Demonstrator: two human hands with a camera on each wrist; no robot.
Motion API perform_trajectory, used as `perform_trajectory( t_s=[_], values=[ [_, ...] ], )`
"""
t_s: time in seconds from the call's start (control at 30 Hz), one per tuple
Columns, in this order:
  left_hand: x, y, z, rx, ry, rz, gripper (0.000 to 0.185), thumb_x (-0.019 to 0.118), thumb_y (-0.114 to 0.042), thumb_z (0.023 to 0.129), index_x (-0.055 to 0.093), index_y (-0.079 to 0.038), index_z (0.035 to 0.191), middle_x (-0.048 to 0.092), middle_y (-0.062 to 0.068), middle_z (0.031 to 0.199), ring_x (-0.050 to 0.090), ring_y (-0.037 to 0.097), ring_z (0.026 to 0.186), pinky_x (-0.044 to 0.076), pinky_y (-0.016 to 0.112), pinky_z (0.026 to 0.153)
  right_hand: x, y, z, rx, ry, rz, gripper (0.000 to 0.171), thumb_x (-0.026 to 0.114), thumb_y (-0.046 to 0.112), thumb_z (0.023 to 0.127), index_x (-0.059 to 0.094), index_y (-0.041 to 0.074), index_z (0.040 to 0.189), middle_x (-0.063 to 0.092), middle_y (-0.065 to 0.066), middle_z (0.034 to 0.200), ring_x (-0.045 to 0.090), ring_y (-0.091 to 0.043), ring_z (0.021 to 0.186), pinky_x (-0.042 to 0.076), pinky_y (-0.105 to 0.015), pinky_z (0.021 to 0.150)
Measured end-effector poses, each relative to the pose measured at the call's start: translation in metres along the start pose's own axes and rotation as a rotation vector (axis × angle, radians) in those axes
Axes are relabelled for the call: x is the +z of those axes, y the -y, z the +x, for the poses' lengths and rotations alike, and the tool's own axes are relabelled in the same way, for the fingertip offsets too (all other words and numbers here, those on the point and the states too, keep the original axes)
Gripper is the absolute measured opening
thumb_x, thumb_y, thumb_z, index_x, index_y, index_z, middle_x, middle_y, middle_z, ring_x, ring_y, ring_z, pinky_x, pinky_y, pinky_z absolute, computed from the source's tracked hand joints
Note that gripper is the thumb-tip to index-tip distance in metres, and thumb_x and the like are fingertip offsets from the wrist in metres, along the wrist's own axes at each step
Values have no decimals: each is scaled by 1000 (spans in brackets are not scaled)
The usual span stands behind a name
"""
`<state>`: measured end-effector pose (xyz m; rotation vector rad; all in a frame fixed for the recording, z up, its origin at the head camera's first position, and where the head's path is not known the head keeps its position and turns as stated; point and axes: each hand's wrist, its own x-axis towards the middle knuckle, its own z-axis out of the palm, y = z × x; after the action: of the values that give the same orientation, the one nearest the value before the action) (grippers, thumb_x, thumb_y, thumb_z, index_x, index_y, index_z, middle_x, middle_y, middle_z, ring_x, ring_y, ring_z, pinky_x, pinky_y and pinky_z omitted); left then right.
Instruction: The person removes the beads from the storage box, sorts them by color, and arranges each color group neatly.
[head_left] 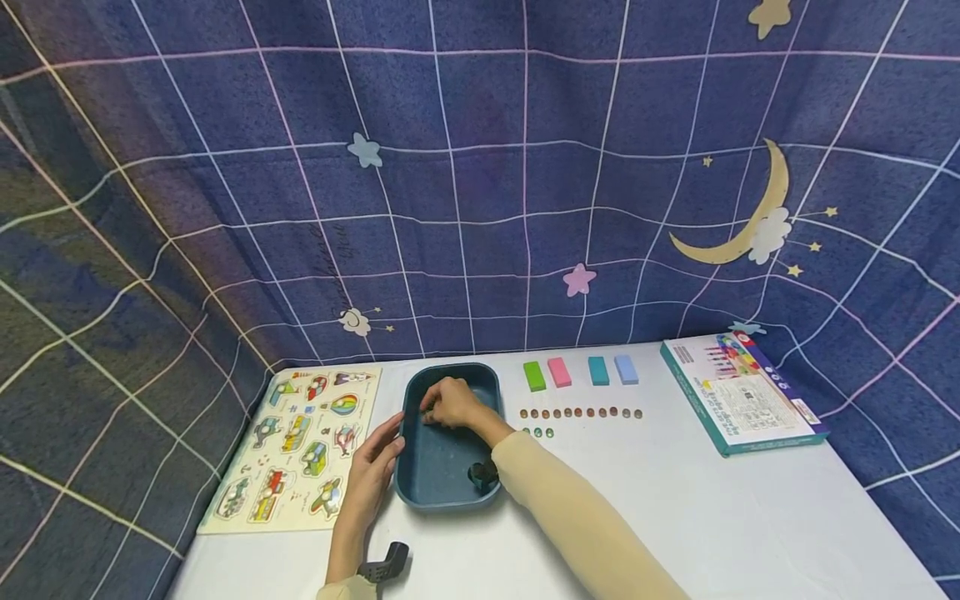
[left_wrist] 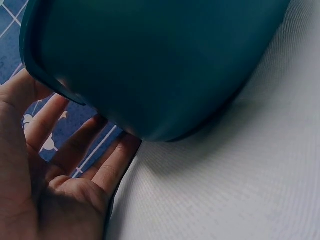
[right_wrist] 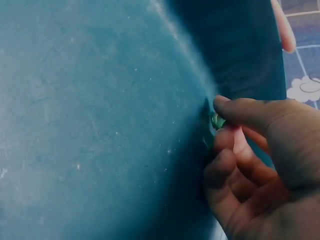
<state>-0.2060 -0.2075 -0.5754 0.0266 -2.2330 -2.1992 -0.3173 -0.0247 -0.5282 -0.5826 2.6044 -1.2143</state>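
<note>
A dark teal tray (head_left: pixel 420 486) sits on the white table. My right hand (head_left: pixel 448 404) reaches into its far end and pinches a small green bead (right_wrist: pixel 218 121) between thumb and finger against the tray's inner wall (right_wrist: pixel 100 125). My left hand (head_left: pixel 372 475) lies with straight fingers along the tray's left outer side (left_wrist: pixel 150 65), touching the rim. To the right of the tray lie a row of brown beads (head_left: pixel 581 412) and a short row of green beads (head_left: pixel 538 432).
A wooden vehicle puzzle board (head_left: pixel 296 450) lies left of the tray. Green, pink, teal and blue blocks (head_left: pixel 579 372) stand in a row behind the beads. A boxed book (head_left: pixel 738 392) lies at the right. A blue checked curtain (head_left: pixel 480 167) surrounds the table.
</note>
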Motion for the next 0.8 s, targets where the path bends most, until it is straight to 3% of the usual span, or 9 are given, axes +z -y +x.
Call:
perform_trajectory(
  t_s=[0.23,0.43,0.6,0.8],
  values=[
    [0,0,0,-5,-5,4,49,62,-19,106,55,-14,154,51,12,162,58,-6,129,51,12,104,-2,-2,-2,-50,-29,-144,12,90,13,83,85,12,93,83,-3,96,59,-6,72,50,-16,66],
    [1,1,-1,-10,-6,5,49,62,-18,105,55,-14,153,52,9,161,57,-7,130,50,11,105,-18,3,-5,-46,3,2,10,83,10,89,83,7,99,79,-7,77,58,-4,53,48,-17,49],
    [1,0,0,-7,-14,9,49,63,-18,105,56,-14,153,52,10,161,57,-7,129,48,10,105,-61,8,-18,-109,13,91,21,81,17,94,81,5,112,76,-17,81,55,-7,52,44,-19,49],
    [1,-1,0,-17,-32,20,49,64,-18,104,57,-15,153,52,9,160,57,-8,129,47,8,106,-116,-19,-61,-93,-79,147,22,82,23,94,81,12,113,67,-2,72,66,-37,65,44,-24,52]
  ],
)
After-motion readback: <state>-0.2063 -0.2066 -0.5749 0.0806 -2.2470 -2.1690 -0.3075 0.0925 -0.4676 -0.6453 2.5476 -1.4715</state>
